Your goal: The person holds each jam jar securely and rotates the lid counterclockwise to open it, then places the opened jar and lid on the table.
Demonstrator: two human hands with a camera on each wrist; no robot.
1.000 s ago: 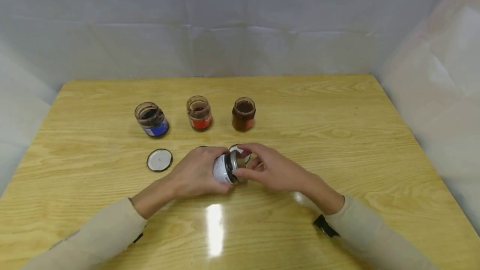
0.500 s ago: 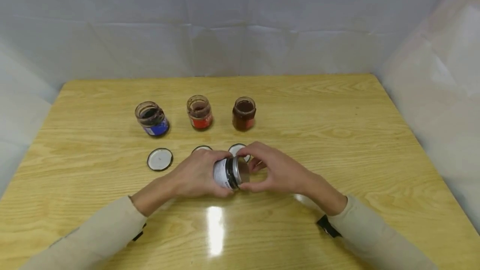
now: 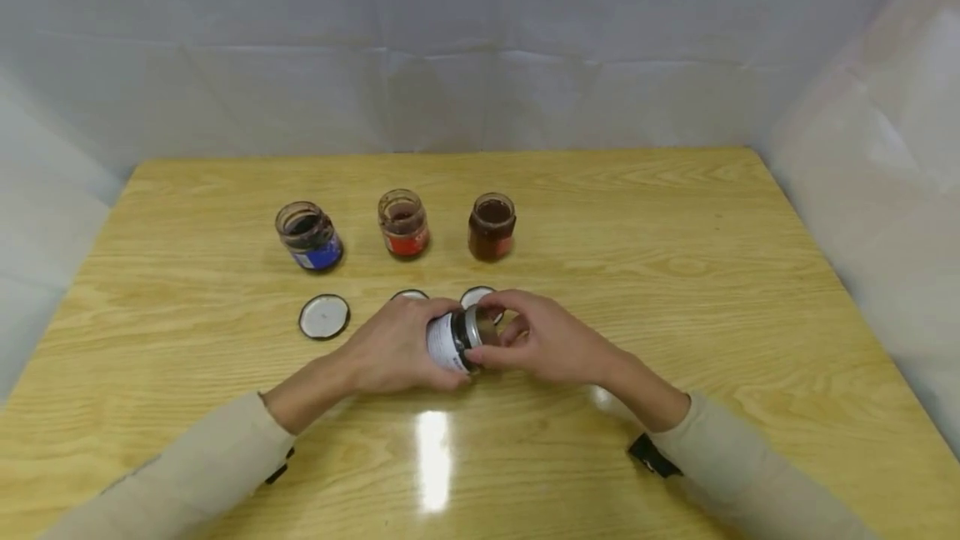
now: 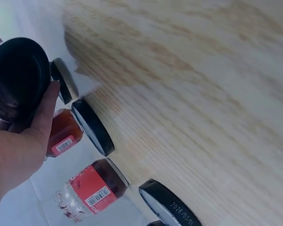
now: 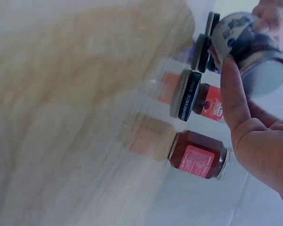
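My left hand (image 3: 405, 348) grips a small jar (image 3: 446, 343) with a white label and dark contents, tilted on its side above the table. Its round dark base (image 4: 19, 77) faces the camera in the left wrist view. A silver lid (image 3: 480, 327) sits on the jar's end, which points right. The thumb and fingers of my right hand (image 3: 551, 340) are curled round that lid. In the right wrist view, the lid (image 5: 264, 77) lies between the right thumb and fingers, blurred.
Three lidless glass jars stand behind the hands: one with a blue label (image 3: 318, 255), one with a red label (image 3: 407, 242), and a brown-filled one (image 3: 491, 232). Three lids lie before them: left (image 3: 324, 317), middle (image 3: 410, 294) and right (image 3: 474, 294), the latter two partly hidden.
Half a second ago the right fingers were spread more loosely at the lid; now they have closed on it again. The left hand and its jar stay in nearly the same place.
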